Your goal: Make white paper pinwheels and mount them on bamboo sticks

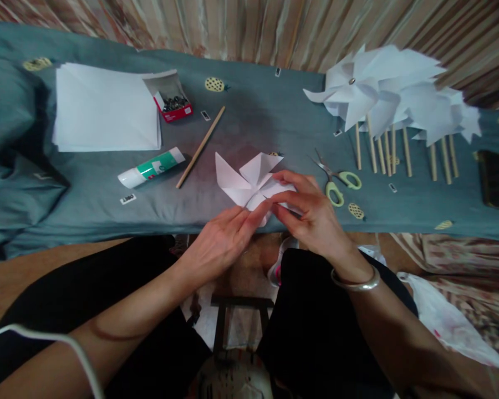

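A white paper pinwheel (249,183) with folded blades lies at the front edge of the cloth-covered table, between my hands. My left hand (228,235) grips its near side, thumb and fingers closed on the paper. On the right blade, the fingers of my right hand (305,210) pinch the paper, and the fingertips of both hands nearly meet. A wooden stick (200,147) lies slantwise to the left of the pinwheel. Scissors with pale green handles (336,180) rest open to the right of my right hand.
A stack of white paper (103,108) lies back left, beside a red box of metal pins (177,108). In front is a glue tube (152,168). Finished pinwheels on sticks (382,91) pile up back right. A dark phone (494,180) is at the far right.
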`<control>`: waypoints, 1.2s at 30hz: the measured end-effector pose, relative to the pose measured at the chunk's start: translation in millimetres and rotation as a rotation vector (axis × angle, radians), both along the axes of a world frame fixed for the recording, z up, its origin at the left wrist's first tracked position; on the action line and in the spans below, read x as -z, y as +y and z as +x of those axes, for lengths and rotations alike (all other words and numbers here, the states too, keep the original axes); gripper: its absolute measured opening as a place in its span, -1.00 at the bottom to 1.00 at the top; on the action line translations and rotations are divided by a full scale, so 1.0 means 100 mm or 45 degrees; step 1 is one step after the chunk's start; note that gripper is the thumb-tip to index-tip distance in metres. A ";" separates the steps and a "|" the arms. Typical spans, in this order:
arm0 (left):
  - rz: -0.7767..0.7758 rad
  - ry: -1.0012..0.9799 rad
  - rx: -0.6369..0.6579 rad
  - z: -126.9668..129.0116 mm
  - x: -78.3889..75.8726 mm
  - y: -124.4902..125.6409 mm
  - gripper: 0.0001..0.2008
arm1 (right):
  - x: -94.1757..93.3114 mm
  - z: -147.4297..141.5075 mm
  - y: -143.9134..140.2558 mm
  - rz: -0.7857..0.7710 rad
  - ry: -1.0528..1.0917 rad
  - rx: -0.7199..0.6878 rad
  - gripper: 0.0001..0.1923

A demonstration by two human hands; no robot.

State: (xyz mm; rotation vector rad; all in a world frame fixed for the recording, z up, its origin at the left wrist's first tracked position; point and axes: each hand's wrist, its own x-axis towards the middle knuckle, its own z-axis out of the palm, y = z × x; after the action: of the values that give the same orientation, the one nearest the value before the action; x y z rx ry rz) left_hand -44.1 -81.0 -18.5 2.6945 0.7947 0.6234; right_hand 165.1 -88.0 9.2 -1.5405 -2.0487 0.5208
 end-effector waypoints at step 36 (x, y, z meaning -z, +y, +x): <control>-0.049 -0.020 0.008 0.00 0.02 0.01 -0.71 | 0.15 -0.12 0.03 0.022 -0.461 -0.083 -0.61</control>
State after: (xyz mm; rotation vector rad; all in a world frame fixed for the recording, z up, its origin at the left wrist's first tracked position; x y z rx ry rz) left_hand -44.4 -80.4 -20.5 2.6535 0.7854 0.6205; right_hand 152.9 -84.7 -5.4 -1.6591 -2.3707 0.2586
